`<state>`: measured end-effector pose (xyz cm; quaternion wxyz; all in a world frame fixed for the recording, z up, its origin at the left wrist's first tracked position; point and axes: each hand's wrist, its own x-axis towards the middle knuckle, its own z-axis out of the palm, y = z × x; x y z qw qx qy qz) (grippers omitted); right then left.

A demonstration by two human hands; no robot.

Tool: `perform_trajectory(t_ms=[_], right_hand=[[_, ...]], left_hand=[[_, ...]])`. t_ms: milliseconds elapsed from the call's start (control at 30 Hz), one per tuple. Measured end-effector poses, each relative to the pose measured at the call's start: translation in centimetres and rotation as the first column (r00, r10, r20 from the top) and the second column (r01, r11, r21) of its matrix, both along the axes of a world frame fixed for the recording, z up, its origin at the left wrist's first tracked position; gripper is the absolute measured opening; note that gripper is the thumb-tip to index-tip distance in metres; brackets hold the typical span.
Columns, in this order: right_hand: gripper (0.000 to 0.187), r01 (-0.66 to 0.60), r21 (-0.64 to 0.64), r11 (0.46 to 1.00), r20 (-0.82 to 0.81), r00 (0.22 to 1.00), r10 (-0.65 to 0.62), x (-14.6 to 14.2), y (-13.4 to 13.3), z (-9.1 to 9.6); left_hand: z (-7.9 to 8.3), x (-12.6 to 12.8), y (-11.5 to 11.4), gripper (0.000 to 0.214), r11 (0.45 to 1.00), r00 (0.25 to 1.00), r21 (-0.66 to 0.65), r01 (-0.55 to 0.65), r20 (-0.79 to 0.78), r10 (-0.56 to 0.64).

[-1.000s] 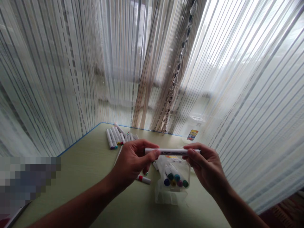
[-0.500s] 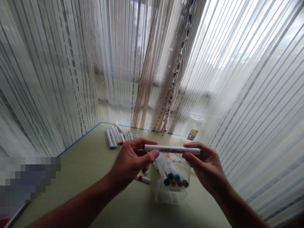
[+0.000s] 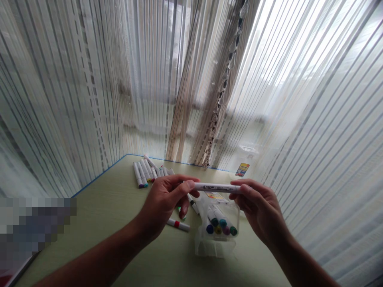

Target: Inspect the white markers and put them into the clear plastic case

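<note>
A white marker (image 3: 217, 187) with dark print on its barrel is held level above the table. My left hand (image 3: 167, 199) pinches its left end between thumb and fingers, and my right hand (image 3: 260, 203) grips the right end; both ends are covered by fingers. Below it stands a clear plastic case (image 3: 215, 247) holding several markers with blue, teal, yellow, purple and green caps. Under my left hand lies a marker with a red band (image 3: 178, 224). Another marker with a dark band (image 3: 193, 204) lies close by, partly hidden.
Several white markers (image 3: 143, 171) lie in a group at the far left of the pale green table (image 3: 119, 207). A clear package with a yellow label (image 3: 243, 169) stands at the back right. Striped sheer curtains (image 3: 149, 79) hang along the table's far edges. A blurred patch covers the lower left.
Both hands have shifted their grip on the marker: my left thumb moved up and left onto the barrel, and my right thumb now lies over its right end.
</note>
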<state>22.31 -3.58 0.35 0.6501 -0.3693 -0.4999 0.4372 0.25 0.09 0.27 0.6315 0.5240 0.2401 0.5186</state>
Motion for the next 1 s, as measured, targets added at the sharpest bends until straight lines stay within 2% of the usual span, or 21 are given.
perform_trajectory(t_ms=[300,600,767,1000], right_hand=[[0.021,0.039,-0.024,0.999,0.040,0.998,-0.038,0.02,-0.02,-0.08],[0.026,0.049,0.009,0.999,0.061,0.997,-0.050,0.01,0.11,0.09],[0.020,0.025,-0.010,1.000,0.058,0.998,-0.025,0.07,0.03,0.06],[0.019,0.012,0.026,1.000,0.055,0.998,-0.014,0.03,-0.08,0.17]], left_hand=[[-0.44,-0.17,0.18,0.024,1.000,1.000,0.002,0.008,-0.011,-0.008],[-0.65,-0.23,0.25,0.025,0.999,0.999,-0.007,0.033,0.008,-0.033],[-0.58,-0.24,0.31,0.026,0.999,0.999,-0.012,0.050,-0.001,-0.050],[-0.33,-0.12,0.23,0.026,0.999,0.998,-0.004,0.054,0.016,-0.054]])
